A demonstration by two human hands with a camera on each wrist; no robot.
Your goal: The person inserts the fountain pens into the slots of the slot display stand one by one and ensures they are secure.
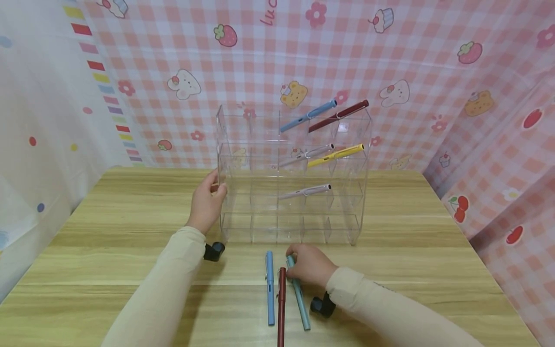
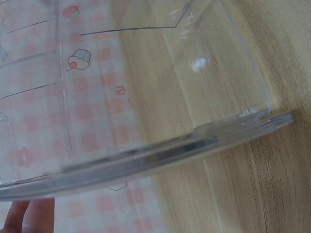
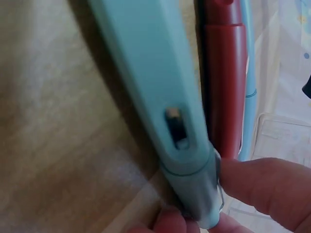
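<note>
A clear acrylic pen rack [image 1: 290,236] stands upright on the table. My left hand [image 1: 205,205] grips its left side panel, thumb toward the front; in the left wrist view, fingers [image 2: 36,217] show beyond the panel edge, their tips hidden. My right hand [image 1: 312,264] pinches a teal pen [image 1: 301,304] near its capped end, in front of the rack. Close up in the right wrist view, thumb and fingers hold the same teal pen [image 3: 150,82] at its clip end. Left of it lie a dark red pen [image 1: 282,299] and a blue pen [image 1: 270,289].
In the rack's upper tiers lean a blue pen [image 1: 310,115], a dark red pen [image 1: 340,115], a lilac pen [image 1: 310,154] and a yellow pen [image 1: 338,155]. Another lilac pen [image 1: 308,191] sits lower. Behind the wooden table [image 1: 130,217] hangs a checked cloth [image 1: 260,62].
</note>
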